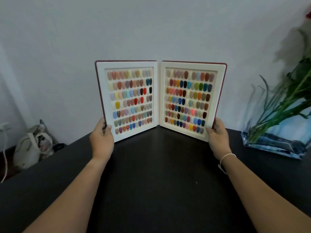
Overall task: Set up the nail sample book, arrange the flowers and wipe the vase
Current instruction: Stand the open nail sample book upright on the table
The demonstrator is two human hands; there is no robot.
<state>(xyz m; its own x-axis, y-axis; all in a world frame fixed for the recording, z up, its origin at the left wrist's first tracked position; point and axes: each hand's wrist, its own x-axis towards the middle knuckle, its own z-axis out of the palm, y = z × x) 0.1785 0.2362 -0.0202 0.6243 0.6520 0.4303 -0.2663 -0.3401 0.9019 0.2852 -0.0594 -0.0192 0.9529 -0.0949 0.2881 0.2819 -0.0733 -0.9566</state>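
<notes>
Cream foam pages framed by a dark red cover are what both grips clamp: the left hand (101, 137) pinches the outer lower corner of the left leaf, thumb across the front and fingers hidden behind the cover, and the right hand (218, 137) does the same at the outer lower corner of the right leaf, a pale cord round its wrist. Neither grip is loose or free; each is closed on the nail sample book (160, 100). From each grip the book runs toward twelve o'clock, its long axis upright, the two leaves opened into a shallow V whose spine sits farther from the person than the outer edges. The lower edges appear to rest on the black surface (159, 182), close to the pale wall, though whether the full weight is down I cannot tell. My judgement is that the book is nearly placed, and the coming move turns on the V staying wide enough to stand once the grips let go. Out at about three o'clock from the right grip, well apart from the book, stands the blue glass vase (276, 145) holding green flower stems (289, 95) that lean up and to the right; the right hand is plainly the nearer one for that work. At about nine o'clock, beyond the surface's edge, sits a pale bag (32, 148).
</notes>
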